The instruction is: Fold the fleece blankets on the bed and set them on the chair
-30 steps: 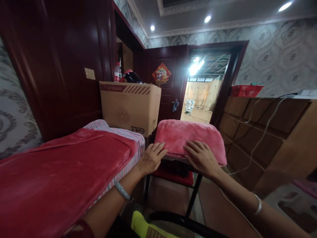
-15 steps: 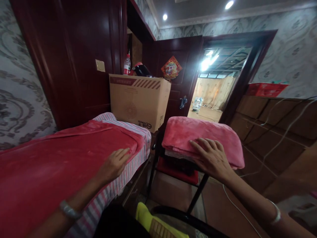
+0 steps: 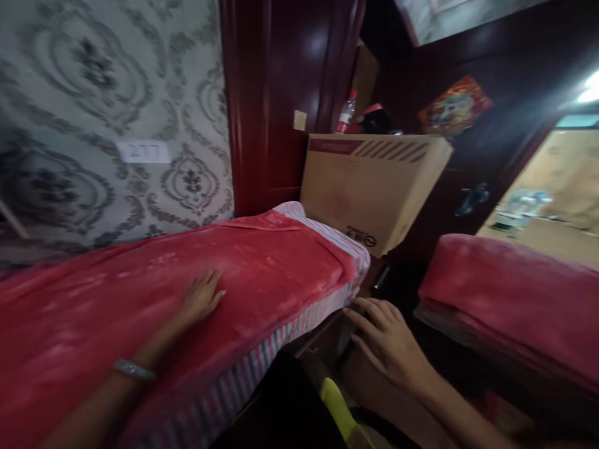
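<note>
Red blanket [image 3: 271, 265] lies spread over a striped cloth [image 3: 322, 310] along the patterned wall [image 3: 187, 112], as I view it through the head camera. My left hand [image 3: 200, 298] reaches across its middle, grip unclenched, thumb apart from the fingers; blur keeps me from telling whether the palm presses down. My right hand [image 3: 384, 333] hangs near the cloth's edge, grip loosely spread, fingers slightly bent. Beyond the blanket's far end stands a cardboard box [image 3: 365, 193]; a folded blanket [image 3: 510, 299] sits to the right.
</note>
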The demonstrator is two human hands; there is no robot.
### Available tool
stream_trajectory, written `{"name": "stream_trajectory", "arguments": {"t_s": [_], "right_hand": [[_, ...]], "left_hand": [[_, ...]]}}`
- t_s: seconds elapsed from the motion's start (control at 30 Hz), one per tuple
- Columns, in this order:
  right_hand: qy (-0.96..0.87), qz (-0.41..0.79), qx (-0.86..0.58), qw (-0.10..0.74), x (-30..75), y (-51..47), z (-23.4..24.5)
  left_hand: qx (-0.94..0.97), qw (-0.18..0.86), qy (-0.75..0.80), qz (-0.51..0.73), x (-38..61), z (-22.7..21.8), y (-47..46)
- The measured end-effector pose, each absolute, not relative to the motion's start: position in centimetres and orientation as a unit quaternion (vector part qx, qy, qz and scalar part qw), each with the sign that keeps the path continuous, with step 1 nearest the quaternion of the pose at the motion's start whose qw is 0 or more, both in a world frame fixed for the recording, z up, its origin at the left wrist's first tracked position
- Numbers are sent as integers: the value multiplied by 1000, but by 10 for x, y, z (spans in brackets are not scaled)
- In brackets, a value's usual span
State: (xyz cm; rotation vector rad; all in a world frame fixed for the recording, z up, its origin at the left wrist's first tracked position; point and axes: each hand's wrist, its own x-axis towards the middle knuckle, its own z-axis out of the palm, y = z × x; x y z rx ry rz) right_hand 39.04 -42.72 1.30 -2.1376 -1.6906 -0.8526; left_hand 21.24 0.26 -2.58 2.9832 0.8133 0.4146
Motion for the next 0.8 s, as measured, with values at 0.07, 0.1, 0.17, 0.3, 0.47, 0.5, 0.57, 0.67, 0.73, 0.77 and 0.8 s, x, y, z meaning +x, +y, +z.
{"name": "stream_trajectory", "arguments": {"t_s": [0.07, 0.1, 0.17, 0.3, 0.47, 0.5, 0.57, 0.67, 0.73, 0.77, 0.8], "right_hand": [[-612, -263, -723, 185, 389, -375, -2], [-623, -247, -713, 204, 388, -349, -8], [-646, -211, -696, 232, 386, -295, -18], [-665, -148, -692, 239, 382, -202, -34], [-645, -93, -743, 154, 388, -146, -68], [-638, -81, -753, 137, 391, -143, -77], [-636, -70, -760, 118, 399, -141, -94], [-633, -72, -764, 100, 408, -141, -111], [-627, -68, -772, 80, 410, -141, -116], [-625, -66, -775, 71, 411, -140, -117], [-624, -63, -777, 62, 411, -140, -117]], "left_hand": [[945, 2, 304, 121, 184, -24, 12], [938, -2, 326, 116, 169, -23, 16], [922, -7, 374, 101, 141, -22, 23], [891, -6, 448, 79, 93, -32, 27], [885, -17, 461, 64, 71, -50, 19], [885, -16, 461, 67, 71, -52, 17], [885, -5, 459, 78, 71, -54, 15], [882, 16, 462, 85, 71, -53, 13], [879, 28, 469, 79, 70, -53, 11], [879, 33, 470, 76, 69, -52, 10], [878, 38, 471, 73, 69, -52, 9]]}}
